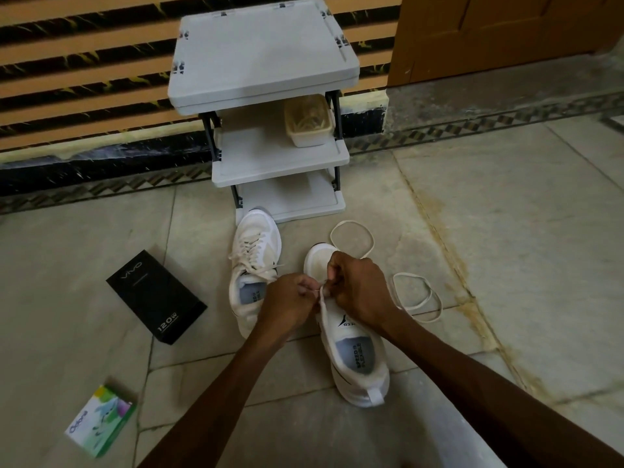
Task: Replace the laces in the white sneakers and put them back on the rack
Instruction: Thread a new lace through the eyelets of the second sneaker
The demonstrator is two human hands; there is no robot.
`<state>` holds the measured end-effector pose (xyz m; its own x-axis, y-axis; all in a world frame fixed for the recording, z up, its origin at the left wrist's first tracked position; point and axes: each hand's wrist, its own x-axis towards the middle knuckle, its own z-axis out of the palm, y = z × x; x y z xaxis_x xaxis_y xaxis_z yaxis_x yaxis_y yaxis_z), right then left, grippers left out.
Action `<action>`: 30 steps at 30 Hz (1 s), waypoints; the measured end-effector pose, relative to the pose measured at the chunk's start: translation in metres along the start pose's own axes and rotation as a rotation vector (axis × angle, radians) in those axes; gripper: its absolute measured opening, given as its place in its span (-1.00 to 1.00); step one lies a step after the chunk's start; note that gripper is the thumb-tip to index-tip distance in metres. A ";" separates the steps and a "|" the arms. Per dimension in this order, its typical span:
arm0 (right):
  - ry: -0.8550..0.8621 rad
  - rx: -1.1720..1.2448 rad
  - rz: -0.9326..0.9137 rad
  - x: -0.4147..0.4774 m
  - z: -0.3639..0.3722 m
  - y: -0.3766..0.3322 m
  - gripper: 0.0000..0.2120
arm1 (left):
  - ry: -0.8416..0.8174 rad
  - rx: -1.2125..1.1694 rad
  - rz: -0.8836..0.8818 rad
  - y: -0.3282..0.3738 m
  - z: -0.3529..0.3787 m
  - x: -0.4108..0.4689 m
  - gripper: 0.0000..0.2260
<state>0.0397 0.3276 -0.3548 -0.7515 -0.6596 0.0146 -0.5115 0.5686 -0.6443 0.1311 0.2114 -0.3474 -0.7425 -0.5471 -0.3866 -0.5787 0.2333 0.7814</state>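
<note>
Box [157, 295] – "vivo 120W"; sneaker insole [363, 356] – "SPEED FLEXIBLE"

White sneakers [351, 336], grey rack [266, 52], black box [157, 295], orange-and-black striped wall [84, 62].

Laced sneaker [254, 275] left of unlaced sneaker [354, 352], rack [266, 62] behind.

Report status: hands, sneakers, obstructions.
Left hand, right hand pinching white lace at near white sneaker. Other white sneaker laced, on floor. Loose lace loops on floor alongside.
</note>
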 end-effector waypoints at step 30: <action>-0.154 0.191 0.327 -0.028 -0.015 -0.009 -0.90 | -0.035 0.450 0.177 0.051 -0.031 0.003 -0.90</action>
<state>0.0586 0.3486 -0.3379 -0.7830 -0.5336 -0.3196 -0.1586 0.6682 -0.7269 0.1102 0.1965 -0.2935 -0.8493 -0.4420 -0.2888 -0.5250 0.6493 0.5503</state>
